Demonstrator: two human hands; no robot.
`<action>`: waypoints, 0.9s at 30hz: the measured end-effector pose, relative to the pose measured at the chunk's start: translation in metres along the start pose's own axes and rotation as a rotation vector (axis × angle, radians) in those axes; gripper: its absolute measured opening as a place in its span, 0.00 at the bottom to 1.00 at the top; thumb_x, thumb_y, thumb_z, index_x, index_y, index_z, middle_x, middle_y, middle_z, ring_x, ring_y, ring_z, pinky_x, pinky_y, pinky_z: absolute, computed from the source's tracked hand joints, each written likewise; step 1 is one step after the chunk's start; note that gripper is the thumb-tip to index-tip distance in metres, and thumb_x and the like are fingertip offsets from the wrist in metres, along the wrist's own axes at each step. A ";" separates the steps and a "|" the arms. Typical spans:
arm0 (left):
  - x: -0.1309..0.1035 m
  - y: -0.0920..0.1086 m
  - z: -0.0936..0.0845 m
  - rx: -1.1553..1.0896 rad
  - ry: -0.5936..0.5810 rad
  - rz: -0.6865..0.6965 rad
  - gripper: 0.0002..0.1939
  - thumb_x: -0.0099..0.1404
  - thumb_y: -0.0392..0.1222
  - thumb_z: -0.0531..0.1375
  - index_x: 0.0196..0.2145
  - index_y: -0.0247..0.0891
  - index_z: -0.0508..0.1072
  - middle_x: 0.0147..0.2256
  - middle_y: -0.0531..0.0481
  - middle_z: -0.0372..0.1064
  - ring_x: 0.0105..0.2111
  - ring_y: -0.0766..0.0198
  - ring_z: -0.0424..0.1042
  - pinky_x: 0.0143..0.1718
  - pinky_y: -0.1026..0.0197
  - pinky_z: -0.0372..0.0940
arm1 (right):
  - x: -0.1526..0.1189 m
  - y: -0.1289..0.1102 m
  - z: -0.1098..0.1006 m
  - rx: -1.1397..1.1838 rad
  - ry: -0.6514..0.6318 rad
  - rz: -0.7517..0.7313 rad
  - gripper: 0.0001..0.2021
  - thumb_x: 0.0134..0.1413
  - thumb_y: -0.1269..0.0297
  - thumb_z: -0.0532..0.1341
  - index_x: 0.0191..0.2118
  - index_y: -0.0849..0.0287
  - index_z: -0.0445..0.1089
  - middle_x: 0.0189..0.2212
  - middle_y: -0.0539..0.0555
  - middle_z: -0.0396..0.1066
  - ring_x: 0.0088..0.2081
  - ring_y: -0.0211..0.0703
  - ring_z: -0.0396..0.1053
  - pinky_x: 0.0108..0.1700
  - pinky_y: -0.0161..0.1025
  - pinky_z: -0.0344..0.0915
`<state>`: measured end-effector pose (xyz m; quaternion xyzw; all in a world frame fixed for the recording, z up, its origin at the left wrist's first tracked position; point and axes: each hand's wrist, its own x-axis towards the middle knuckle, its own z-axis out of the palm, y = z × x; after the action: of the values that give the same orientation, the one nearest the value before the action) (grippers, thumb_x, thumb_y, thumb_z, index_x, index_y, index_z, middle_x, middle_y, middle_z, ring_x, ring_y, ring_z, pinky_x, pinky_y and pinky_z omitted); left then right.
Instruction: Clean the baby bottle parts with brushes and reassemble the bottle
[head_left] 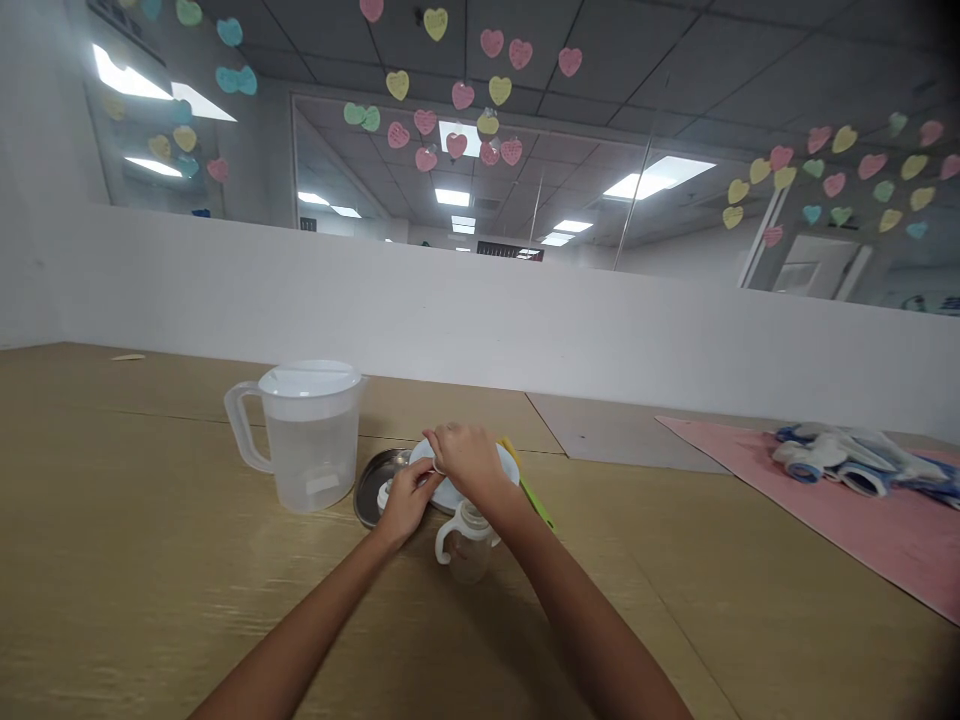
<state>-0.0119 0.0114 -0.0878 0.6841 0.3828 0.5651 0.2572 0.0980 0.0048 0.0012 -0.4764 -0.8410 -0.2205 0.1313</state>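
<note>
Here's the bottle (471, 558), upright, just nearer you than the fingers! Your left hand (406, 503) and right hand (471, 462) meet, fingers bent close; whether they pinch anything, I can't tell. Dish (373, 482) just left of them, plate (448, 496) below, jug (313, 445) farther left.

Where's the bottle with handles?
In the head view, the bottle stands below centre, in front of the plate, just left of the right forearm.
</note>
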 end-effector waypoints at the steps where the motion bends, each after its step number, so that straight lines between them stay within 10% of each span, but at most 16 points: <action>1: 0.000 -0.001 0.000 0.002 0.001 0.008 0.15 0.59 0.47 0.54 0.30 0.33 0.74 0.30 0.48 0.72 0.31 0.62 0.67 0.35 0.62 0.60 | 0.000 -0.001 0.002 -0.023 -0.017 -0.014 0.13 0.61 0.65 0.47 0.38 0.58 0.69 0.30 0.58 0.72 0.32 0.43 0.70 0.30 0.35 0.60; 15: 0.001 -0.010 -0.008 0.074 0.074 0.088 0.14 0.60 0.47 0.54 0.27 0.36 0.74 0.30 0.47 0.72 0.36 0.58 0.68 0.40 0.59 0.61 | -0.001 -0.006 -0.002 0.138 0.001 -0.017 0.15 0.60 0.60 0.49 0.30 0.59 0.69 0.28 0.55 0.73 0.29 0.41 0.70 0.28 0.33 0.54; 27: -0.004 -0.008 -0.004 0.106 0.055 0.135 0.16 0.60 0.49 0.54 0.24 0.36 0.74 0.31 0.47 0.71 0.34 0.61 0.66 0.38 0.61 0.60 | -0.010 0.006 -0.024 0.224 0.369 -0.161 0.17 0.60 0.65 0.48 0.22 0.60 0.64 0.18 0.49 0.64 0.21 0.33 0.55 0.25 0.35 0.41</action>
<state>-0.0178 0.0125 -0.0949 0.7052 0.3722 0.5786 0.1713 0.1083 -0.0123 0.0190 -0.3417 -0.8573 -0.2191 0.3166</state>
